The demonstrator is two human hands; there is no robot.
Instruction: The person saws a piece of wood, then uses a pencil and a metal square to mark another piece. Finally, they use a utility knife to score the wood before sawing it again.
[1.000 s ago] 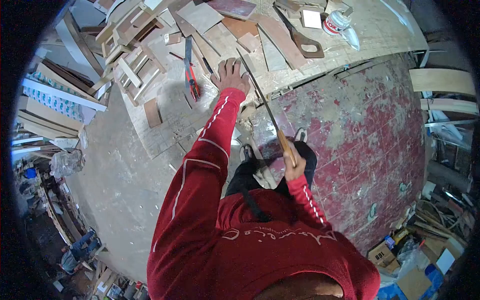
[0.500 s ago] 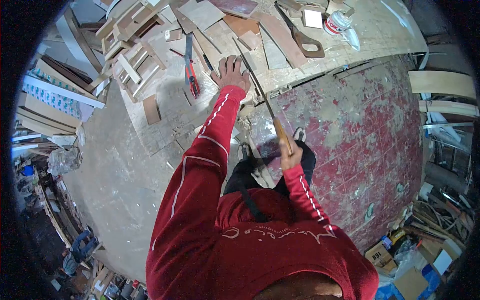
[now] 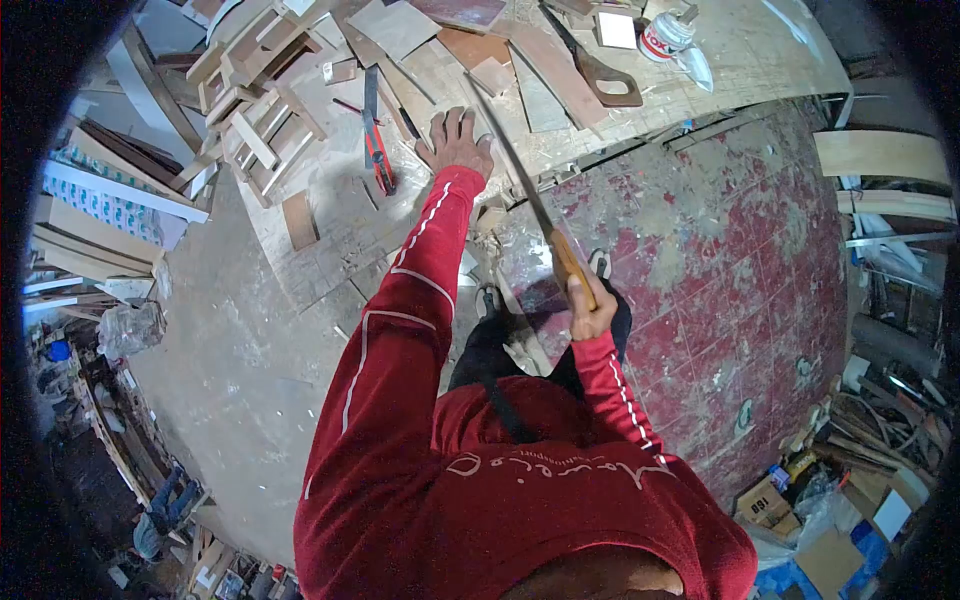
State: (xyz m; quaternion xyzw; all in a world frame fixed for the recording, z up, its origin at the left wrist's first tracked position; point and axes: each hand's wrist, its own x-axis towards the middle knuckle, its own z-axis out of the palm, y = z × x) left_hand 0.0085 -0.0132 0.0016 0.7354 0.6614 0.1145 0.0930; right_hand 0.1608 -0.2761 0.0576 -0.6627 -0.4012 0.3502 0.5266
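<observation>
My left hand (image 3: 458, 142) lies with fingers spread on the workbench top, pressing down on thin wood there; the piece under the palm is mostly hidden. A handsaw (image 3: 522, 178) with a wooden handle is gripped in my right hand (image 3: 592, 310), in front of my thighs. Its blade slants up and left past the bench's near edge, just right of my left hand. Left of that hand lie a red-handled cutting tool (image 3: 377, 155) and a dark metal strip (image 3: 371, 92). A second handsaw (image 3: 603, 80) rests farther right on the bench.
Small wooden frames (image 3: 262, 140) stand at the bench's left. Flat wood offcuts (image 3: 395, 32) cover its middle. A white tub with red lettering (image 3: 665, 38) sits at the right. Below is a worn red floor (image 3: 700, 270). Scrap and a cardboard box (image 3: 768, 507) lie lower right.
My right hand has shifted slightly right with the handsaw, and more of the blade's flat side shows. My left hand stays on the wood. The view has shifted a little.
</observation>
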